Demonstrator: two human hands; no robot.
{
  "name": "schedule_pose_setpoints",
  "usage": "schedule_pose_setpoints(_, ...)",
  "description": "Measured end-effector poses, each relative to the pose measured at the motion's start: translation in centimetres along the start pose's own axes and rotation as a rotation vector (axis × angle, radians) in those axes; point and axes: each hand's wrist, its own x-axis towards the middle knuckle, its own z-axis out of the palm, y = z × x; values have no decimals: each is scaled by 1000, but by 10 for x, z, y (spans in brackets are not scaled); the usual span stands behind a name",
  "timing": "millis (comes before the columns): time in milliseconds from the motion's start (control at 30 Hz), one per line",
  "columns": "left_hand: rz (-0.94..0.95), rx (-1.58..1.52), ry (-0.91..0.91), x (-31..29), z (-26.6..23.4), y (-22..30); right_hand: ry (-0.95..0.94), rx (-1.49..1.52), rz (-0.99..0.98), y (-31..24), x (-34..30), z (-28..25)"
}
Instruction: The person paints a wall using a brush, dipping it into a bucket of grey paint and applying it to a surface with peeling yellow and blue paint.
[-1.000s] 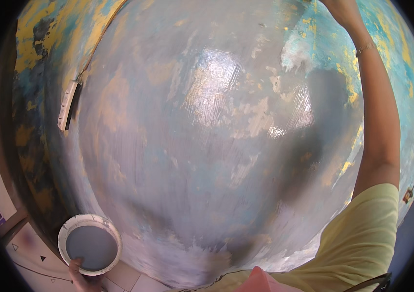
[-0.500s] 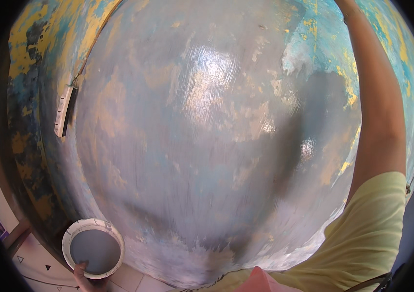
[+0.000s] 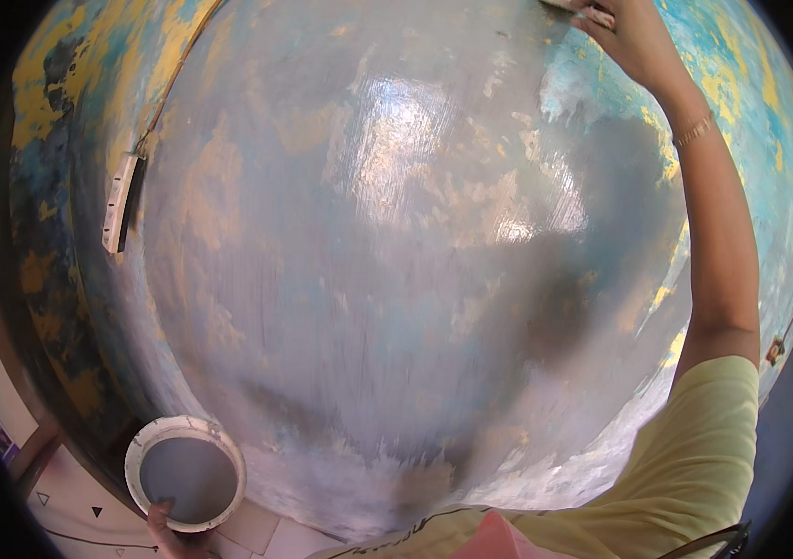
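Note:
My left hand [image 3: 167,531] grips the rim of a round white bucket [image 3: 139,463], thumb over the inside edge. Grey paint [image 3: 187,477] lies in the bucket. High up at the right, my right hand [image 3: 637,42] is closed around a pale, stained paintbrush [image 3: 592,13], held close to the wall [image 3: 303,279]. The upper edge of the picture cuts off part of the brush. Wet, shiny grey streaks cover much of the wall's middle, with patches of turquoise and yellow showing at the top right and far left.
A white power strip [image 3: 119,205] hangs on the wall at the left from a brown cable [image 3: 177,84]. A dark wooden frame [image 3: 5,279] runs down the far left. Light floor tiles [image 3: 80,508] with small triangles lie below, crossed by a thin cord.
My right hand has come down into view at the top, moving down and left with the paintbrush. The bucket in my left hand has shifted slightly to the right in the picture.

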Motion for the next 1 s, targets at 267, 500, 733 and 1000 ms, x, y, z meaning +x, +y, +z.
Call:
schedule_pose_setpoints(267, -23, 15, 19, 5, -10, 1, -119, 463, 453, -29, 3, -69)
schedule_pose_setpoints(500, 25, -7, 53, -9, -4, -5, -231, 477, 435, 51, 59, -60)
schedule_pose_setpoints(733, 83, -13, 86, -16, -7, -14, 77, 537, 343, 94, 97, -49)
schedule_pose_setpoints(1000, 34, -15, 66, -16, -12, -20, 277, 56, 206, 59, 55, -5)
